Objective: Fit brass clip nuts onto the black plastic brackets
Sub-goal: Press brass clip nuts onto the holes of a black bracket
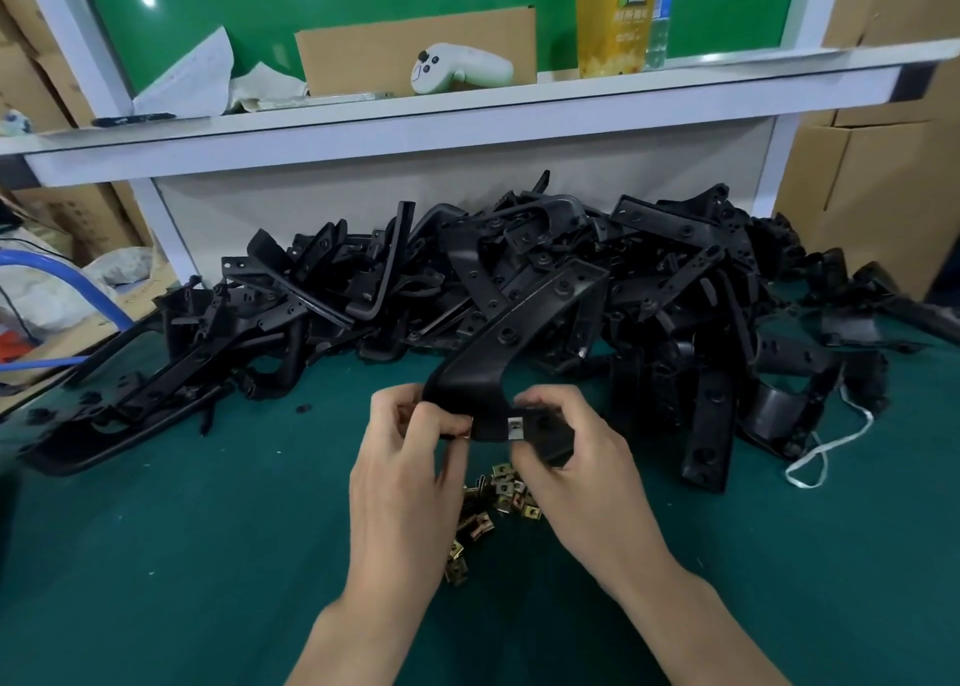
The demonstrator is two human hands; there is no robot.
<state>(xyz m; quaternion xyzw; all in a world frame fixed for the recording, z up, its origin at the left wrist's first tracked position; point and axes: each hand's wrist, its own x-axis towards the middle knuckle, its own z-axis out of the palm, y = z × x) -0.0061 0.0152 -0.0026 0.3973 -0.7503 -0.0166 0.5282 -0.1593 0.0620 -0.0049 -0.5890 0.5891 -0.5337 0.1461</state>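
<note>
Above the green mat I hold one long black plastic bracket (498, 353) at its near end; its far end points up and right toward the pile. My left hand (405, 472) grips the bracket's left edge, fingers curled round it. My right hand (576, 472) grips the near right end, thumb beside a clip nut (514, 424) that sits on the bracket's edge and looks silvery here. Below my hands lies a small heap of loose brass clip nuts (493, 503) on the mat, partly hidden by my left wrist.
A large pile of black brackets (519, 280) fills the mat (208, 555) behind my hands. A white cord (826, 446) lies at the right. A white shelf (467, 108) above carries a game controller, a cardboard box and bottles. Cardboard boxes stand at the right.
</note>
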